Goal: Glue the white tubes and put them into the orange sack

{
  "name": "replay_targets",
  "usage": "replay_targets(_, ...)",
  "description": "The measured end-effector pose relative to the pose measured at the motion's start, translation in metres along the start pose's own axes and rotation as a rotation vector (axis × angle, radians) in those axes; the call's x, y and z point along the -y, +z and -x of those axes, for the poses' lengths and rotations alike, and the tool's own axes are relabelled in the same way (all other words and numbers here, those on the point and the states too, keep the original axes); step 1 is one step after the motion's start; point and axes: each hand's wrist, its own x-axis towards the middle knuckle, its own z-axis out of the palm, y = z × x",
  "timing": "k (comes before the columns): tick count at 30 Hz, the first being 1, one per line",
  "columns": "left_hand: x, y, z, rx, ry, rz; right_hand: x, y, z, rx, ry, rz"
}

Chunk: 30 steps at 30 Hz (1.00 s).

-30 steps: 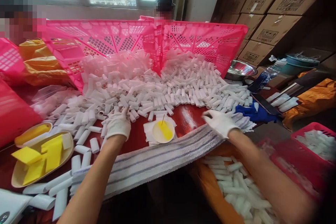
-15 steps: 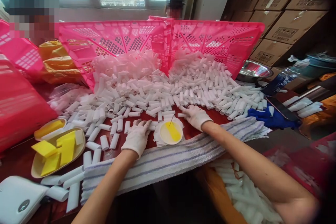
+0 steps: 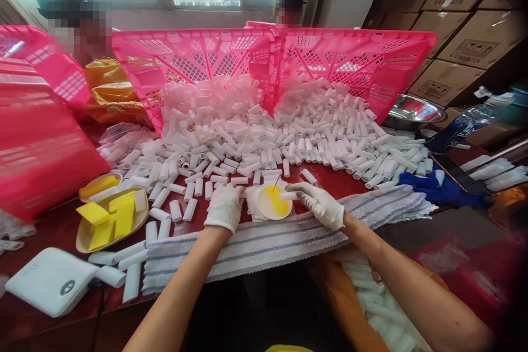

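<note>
My right hand (image 3: pixel 319 203), in a white glove, pinches a small white tube (image 3: pixel 288 196) over the right side of a round cream dish (image 3: pixel 270 212). A yellow piece (image 3: pixel 281 206) lies in that dish, with a thin stick standing up from it. White sheets lie under the dish. Just left of the dish is my gloved left hand (image 3: pixel 225 206), its fingers bent together near the sheets; whether it holds anything is hidden. Both wrists are over a striped towel (image 3: pixel 256 247). Many white tubes (image 3: pixel 247 143) are heaped behind the hands.
Pink baskets (image 3: pixel 198 55) stand behind the heap, with two people beyond. At left are a tray (image 3: pixel 142 220) of yellow pieces (image 3: pixel 124 214) and a white device (image 3: pixel 49 280). A bottle (image 3: pixel 466 124), a metal bowl (image 3: pixel 416 113) and a blue cloth (image 3: pixel 424 187) are at right.
My right hand has moved from the tubes toward the dish and now has a tube in its fingers. My left hand's fingers have drawn in. The whole view has shifted.
</note>
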Motion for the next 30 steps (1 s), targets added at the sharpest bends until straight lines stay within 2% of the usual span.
replay_targets(2, -0.001, 0.002, 0.000, 0.013, -0.014, 0.001, 0.003, 0.004, -0.005, 0.034, 0.056, -0.047)
replay_targets(5, 0.000, 0.005, 0.001, 0.015, -0.026, 0.057, -0.006, 0.008, -0.016, -0.026, 0.198, -0.092)
replay_targets(7, 0.001, 0.006, 0.001, 0.004, -0.036, 0.110, -0.015, 0.011, -0.021, -0.049, 0.217, -0.068)
replay_targets(10, 0.004, 0.004, 0.003, -0.029, -0.133, 0.208, -0.027, 0.015, -0.018, -0.107, 0.090, -0.012)
replay_targets(13, 0.007, -0.002, 0.006, -0.075, -0.302, 0.430, -0.032, 0.017, -0.006, -0.130, -0.066, 0.002)
replay_targets(15, 0.009, -0.006, 0.010, -0.098, -0.381, 0.595, -0.032, 0.017, 0.000, -0.120, -0.074, 0.011)
replay_targets(17, 0.010, -0.007, 0.014, -0.109, -0.403, 0.714, -0.030, 0.017, 0.005, -0.146, -0.054, 0.038)
replay_targets(19, 0.010, -0.004, 0.019, -0.129, -0.372, 0.756, -0.027, 0.019, 0.008, -0.190, -0.118, 0.079)
replay_targets(21, 0.008, 0.001, 0.024, -0.118, -0.318, 0.709, -0.024, 0.020, 0.010, -0.201, -0.243, 0.119)
replay_targets(23, 0.005, 0.004, 0.027, -0.074, -0.275, 0.589, -0.024, 0.021, 0.012, -0.193, -0.297, 0.135)
replay_targets(27, -0.001, 0.001, 0.027, 0.003, -0.247, 0.336, -0.027, 0.023, 0.014, -0.198, -0.121, 0.159)
replay_targets(30, -0.004, -0.004, 0.024, 0.077, -0.199, 0.165, -0.031, 0.025, 0.016, -0.234, -0.149, 0.258)
